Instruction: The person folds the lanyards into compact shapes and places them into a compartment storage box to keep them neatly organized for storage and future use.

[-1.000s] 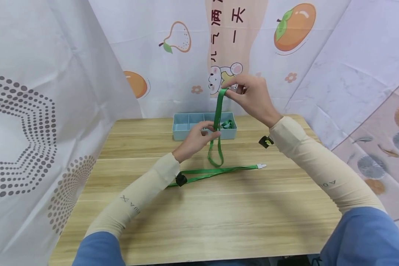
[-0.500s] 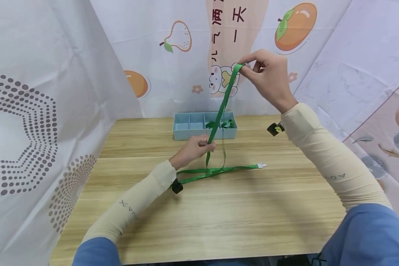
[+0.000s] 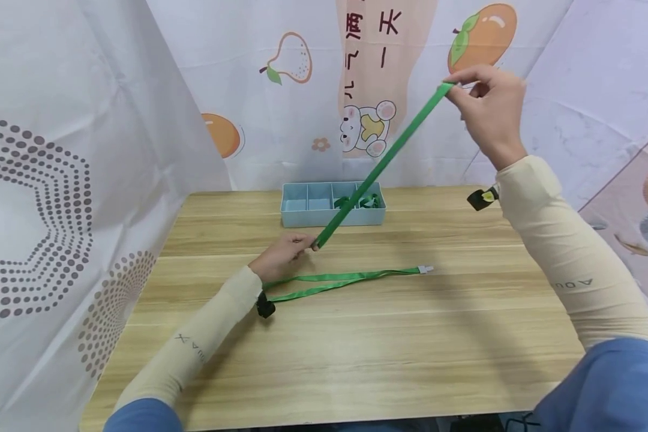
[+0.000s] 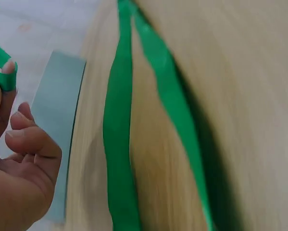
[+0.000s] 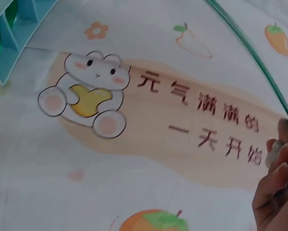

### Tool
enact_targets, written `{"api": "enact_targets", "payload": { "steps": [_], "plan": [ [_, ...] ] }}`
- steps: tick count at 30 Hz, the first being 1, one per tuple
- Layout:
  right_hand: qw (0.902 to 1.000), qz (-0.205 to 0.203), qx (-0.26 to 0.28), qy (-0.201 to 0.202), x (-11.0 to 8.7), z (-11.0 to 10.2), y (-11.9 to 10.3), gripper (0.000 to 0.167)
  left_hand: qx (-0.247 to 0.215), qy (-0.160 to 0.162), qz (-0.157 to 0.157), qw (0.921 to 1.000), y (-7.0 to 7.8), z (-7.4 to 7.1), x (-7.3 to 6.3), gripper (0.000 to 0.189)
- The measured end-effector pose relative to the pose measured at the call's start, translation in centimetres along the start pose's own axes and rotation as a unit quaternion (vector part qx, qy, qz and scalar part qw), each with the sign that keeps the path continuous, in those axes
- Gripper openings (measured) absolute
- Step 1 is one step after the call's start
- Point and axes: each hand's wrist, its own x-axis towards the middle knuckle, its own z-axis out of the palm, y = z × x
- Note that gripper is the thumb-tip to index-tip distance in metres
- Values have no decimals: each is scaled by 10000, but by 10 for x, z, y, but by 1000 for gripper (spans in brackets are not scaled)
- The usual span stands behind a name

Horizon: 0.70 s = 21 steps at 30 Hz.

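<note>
A green lanyard [image 3: 383,165] is stretched taut on a slant between my hands, above the table. My right hand [image 3: 494,111], raised at the upper right, pinches its top end. A small pale piece [image 5: 274,153] shows at these fingertips in the right wrist view. My left hand [image 3: 283,257] holds the lower end, low over the table. In the left wrist view the lanyard's loop [image 4: 9,79] bends round a finger of that hand. A second green lanyard [image 3: 335,282] with a white clip [image 3: 425,269] lies on the table, partly hidden by my left wrist.
Behind the lanyard, a light-blue divided box [image 3: 294,219] stands at the back of the wooden table [image 3: 356,360]. Green lanyards [image 3: 369,201] lie in its two right compartments. A printed curtain [image 3: 270,138] hangs close behind the table.
My right hand has moved up and to the right with the lanyard's top end. My left hand has moved down and left. The hanging loop has been drawn out straight.
</note>
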Motion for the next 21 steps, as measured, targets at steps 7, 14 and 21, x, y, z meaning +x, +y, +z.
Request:
{"api": "enact_targets", "payload": {
  "steps": [7, 14, 21],
  "plan": [
    [9941, 559, -600, -709, -5, -13, 46, 17, -517, 913, 94, 9944, -1, -29, -10, 49],
    [9460, -463, -1886, -2596, -20, -11, 66, 14, -1122, 1512, 598, 9803, 17, -47, -18, 37],
    [9099, -1200, -1774, -3553, -37, 1, 70, 9, -1569, 1398, 912, 9734, 41, -58, -18, 28]
  ]
}}
